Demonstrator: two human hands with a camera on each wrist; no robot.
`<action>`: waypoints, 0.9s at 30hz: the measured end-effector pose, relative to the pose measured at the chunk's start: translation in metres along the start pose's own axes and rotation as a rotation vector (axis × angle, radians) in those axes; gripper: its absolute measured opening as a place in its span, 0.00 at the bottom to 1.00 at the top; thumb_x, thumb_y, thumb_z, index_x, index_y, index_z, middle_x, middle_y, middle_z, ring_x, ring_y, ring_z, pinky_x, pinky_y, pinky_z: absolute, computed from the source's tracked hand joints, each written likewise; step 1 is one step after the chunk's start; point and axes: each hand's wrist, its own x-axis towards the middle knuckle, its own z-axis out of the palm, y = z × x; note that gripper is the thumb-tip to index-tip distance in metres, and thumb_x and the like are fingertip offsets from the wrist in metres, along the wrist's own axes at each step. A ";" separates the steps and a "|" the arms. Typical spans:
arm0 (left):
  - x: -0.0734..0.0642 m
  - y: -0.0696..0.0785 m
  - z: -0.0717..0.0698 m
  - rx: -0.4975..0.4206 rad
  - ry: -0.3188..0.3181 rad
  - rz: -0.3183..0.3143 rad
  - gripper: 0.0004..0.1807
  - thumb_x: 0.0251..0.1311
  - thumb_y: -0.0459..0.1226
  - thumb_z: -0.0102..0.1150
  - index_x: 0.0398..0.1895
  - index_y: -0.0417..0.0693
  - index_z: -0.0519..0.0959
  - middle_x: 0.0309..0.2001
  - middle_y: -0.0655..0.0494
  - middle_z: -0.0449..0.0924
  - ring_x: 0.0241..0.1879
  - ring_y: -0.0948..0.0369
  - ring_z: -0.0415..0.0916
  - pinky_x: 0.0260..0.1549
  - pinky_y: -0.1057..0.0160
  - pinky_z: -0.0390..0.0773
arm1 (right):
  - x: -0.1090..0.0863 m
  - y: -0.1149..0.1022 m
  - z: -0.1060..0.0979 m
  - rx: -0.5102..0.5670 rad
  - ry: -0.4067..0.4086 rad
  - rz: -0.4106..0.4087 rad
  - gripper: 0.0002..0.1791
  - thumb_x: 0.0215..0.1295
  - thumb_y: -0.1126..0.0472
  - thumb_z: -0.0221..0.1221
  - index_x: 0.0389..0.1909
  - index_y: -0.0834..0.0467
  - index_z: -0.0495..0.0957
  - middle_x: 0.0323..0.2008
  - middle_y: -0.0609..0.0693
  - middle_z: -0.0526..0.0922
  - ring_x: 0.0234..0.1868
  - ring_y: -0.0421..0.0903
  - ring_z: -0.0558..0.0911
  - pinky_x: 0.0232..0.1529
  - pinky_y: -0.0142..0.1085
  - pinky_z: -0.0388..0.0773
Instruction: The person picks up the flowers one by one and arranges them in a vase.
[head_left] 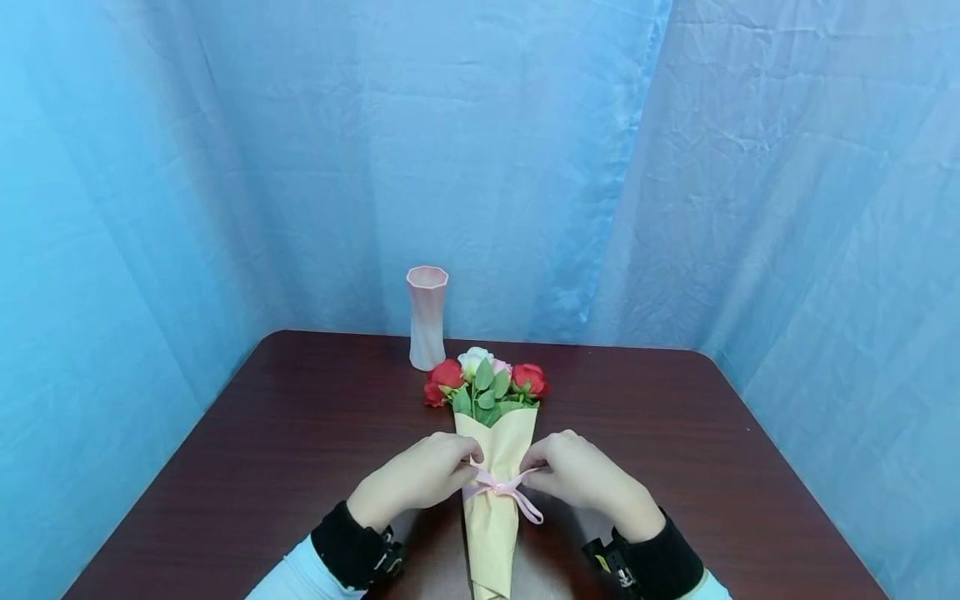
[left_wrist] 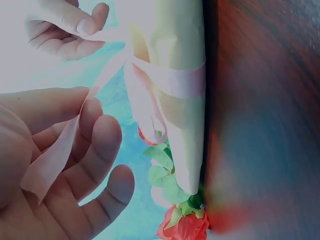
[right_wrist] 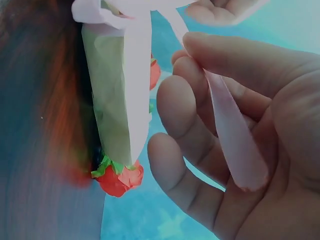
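Note:
A bouquet in cream wrapping paper (head_left: 492,537) lies on the table, its flower heads pointing away. Red roses (head_left: 530,379), a white flower (head_left: 473,360) and green leaves (head_left: 486,400) stick out of the top. Around the paper's middle runs a pink ribbon (head_left: 500,488), gathered at the front with a loop hanging to the right. My left hand (head_left: 420,473) pinches one ribbon strand between thumb and index finger; its tail (left_wrist: 52,162) lies across the palm. On the other side, my right hand (head_left: 585,472) pinches another strand, and a length of ribbon (right_wrist: 237,140) hangs past its fingers.
A pale pink and white vase (head_left: 427,321) stands upright behind the bouquet, near the back edge of the dark brown table (head_left: 322,400). Light blue curtains (head_left: 465,167) hang behind the table and along both sides.

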 end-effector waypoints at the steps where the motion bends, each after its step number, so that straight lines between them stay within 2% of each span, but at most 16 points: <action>1: 0.000 -0.001 -0.001 0.013 0.000 0.008 0.07 0.68 0.33 0.63 0.46 0.44 0.84 0.37 0.60 0.81 0.35 0.66 0.74 0.40 0.65 0.81 | 0.000 0.000 -0.001 0.001 0.002 0.001 0.07 0.64 0.66 0.66 0.32 0.50 0.88 0.25 0.31 0.80 0.24 0.31 0.75 0.28 0.30 0.75; 4: -0.002 -0.002 -0.003 0.043 0.005 0.037 0.09 0.67 0.33 0.63 0.47 0.42 0.85 0.41 0.57 0.84 0.39 0.64 0.77 0.45 0.62 0.81 | -0.001 0.001 -0.004 0.017 0.008 0.004 0.06 0.64 0.65 0.66 0.33 0.50 0.89 0.26 0.31 0.82 0.24 0.31 0.75 0.29 0.31 0.76; 8: -0.003 -0.005 -0.007 0.058 0.022 0.068 0.04 0.67 0.33 0.64 0.40 0.46 0.87 0.36 0.62 0.83 0.37 0.65 0.76 0.43 0.63 0.81 | -0.003 0.003 -0.008 0.012 0.030 -0.010 0.06 0.64 0.65 0.67 0.34 0.49 0.89 0.29 0.32 0.83 0.28 0.30 0.77 0.31 0.31 0.77; 13: -0.004 -0.006 -0.011 0.033 0.023 0.033 0.04 0.66 0.35 0.66 0.32 0.52 0.85 0.27 0.69 0.76 0.28 0.69 0.71 0.30 0.68 0.77 | -0.006 0.006 -0.014 -0.034 0.072 -0.045 0.06 0.62 0.64 0.69 0.33 0.48 0.89 0.29 0.32 0.83 0.29 0.30 0.78 0.32 0.31 0.77; 17: -0.006 -0.007 -0.015 0.001 0.016 -0.004 0.07 0.66 0.37 0.66 0.29 0.54 0.83 0.20 0.69 0.72 0.21 0.69 0.68 0.23 0.69 0.73 | -0.009 0.008 -0.017 -0.036 0.082 -0.032 0.05 0.62 0.63 0.69 0.32 0.48 0.89 0.28 0.32 0.82 0.29 0.30 0.78 0.32 0.32 0.77; 22: -0.010 -0.009 -0.020 0.005 0.035 -0.013 0.10 0.66 0.38 0.65 0.25 0.57 0.80 0.16 0.69 0.67 0.18 0.69 0.64 0.19 0.69 0.69 | -0.011 0.011 -0.021 -0.031 0.091 -0.015 0.05 0.62 0.62 0.69 0.31 0.48 0.90 0.27 0.31 0.82 0.28 0.31 0.78 0.31 0.31 0.77; 27: -0.014 -0.013 -0.026 0.025 0.048 -0.042 0.11 0.66 0.40 0.65 0.24 0.57 0.80 0.16 0.68 0.68 0.17 0.69 0.62 0.18 0.68 0.68 | -0.013 0.014 -0.025 -0.033 0.092 0.001 0.05 0.62 0.62 0.69 0.30 0.48 0.90 0.26 0.30 0.82 0.28 0.31 0.78 0.30 0.31 0.77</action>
